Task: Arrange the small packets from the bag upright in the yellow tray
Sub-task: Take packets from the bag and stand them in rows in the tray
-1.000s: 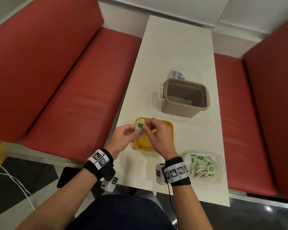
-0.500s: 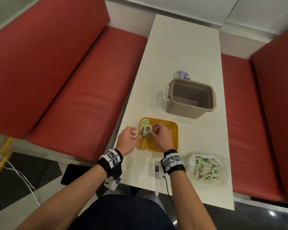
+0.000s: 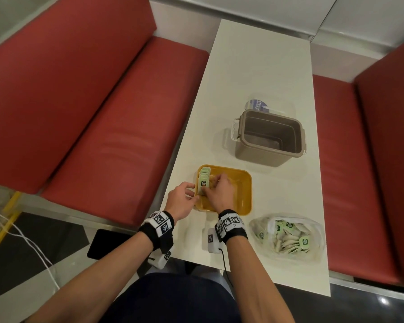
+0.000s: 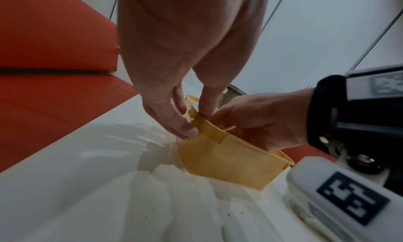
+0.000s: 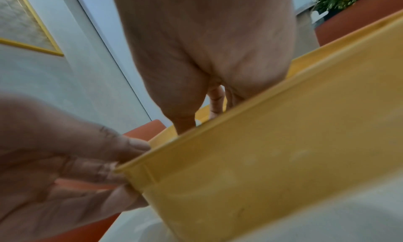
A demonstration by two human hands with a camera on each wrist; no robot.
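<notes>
Packets [image 3: 204, 180] stand upright along the yellow tray [image 3: 244, 194]'s left wall; its right part lies bare. Left hand [image 3: 182, 200] pinches the tray's near-left rim, and right hand [image 3: 219, 191] fingers clamp the nearest packet.

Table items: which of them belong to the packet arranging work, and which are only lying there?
In use:
yellow tray
row of upright packets in it
clear bag of packets
left hand at the tray's edge
right hand in the tray

Only lying about:
brown bin
wrapped package behind it
black phone
</notes>
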